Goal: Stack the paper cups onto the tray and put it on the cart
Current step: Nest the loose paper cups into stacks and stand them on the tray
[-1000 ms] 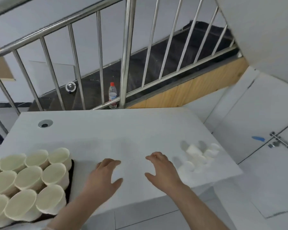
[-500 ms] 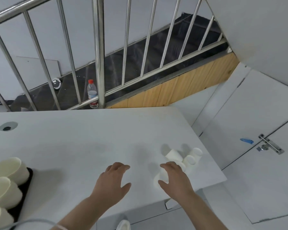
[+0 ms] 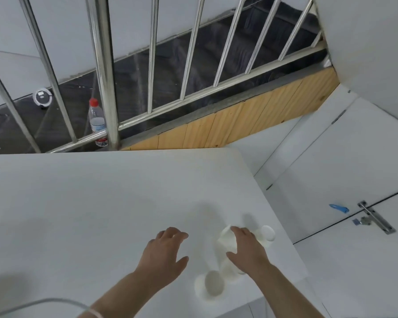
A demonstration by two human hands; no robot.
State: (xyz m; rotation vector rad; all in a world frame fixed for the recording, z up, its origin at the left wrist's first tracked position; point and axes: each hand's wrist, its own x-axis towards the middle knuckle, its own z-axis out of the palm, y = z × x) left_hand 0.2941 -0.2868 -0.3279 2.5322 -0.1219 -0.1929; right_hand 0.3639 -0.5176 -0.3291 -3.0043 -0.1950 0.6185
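The right hand (image 3: 246, 249) curls over a small cluster of white paper cups (image 3: 226, 246) at the near right corner of the white table (image 3: 101, 203), its fingers and thumb closing on one tipped cup; whether it is lifted clear cannot be told. The left hand (image 3: 163, 255) hovers just to the left of the cluster, fingers spread and holding nothing. One cup (image 3: 210, 283) lies on its side below the right hand, mouth toward the camera, and another (image 3: 267, 234) sits just beyond its fingertips. The thin, smooth, tapered cups probably crush easily, so a light grip around the wall and nesting them mouth-to-base would suit. The tray and cart are out of view.
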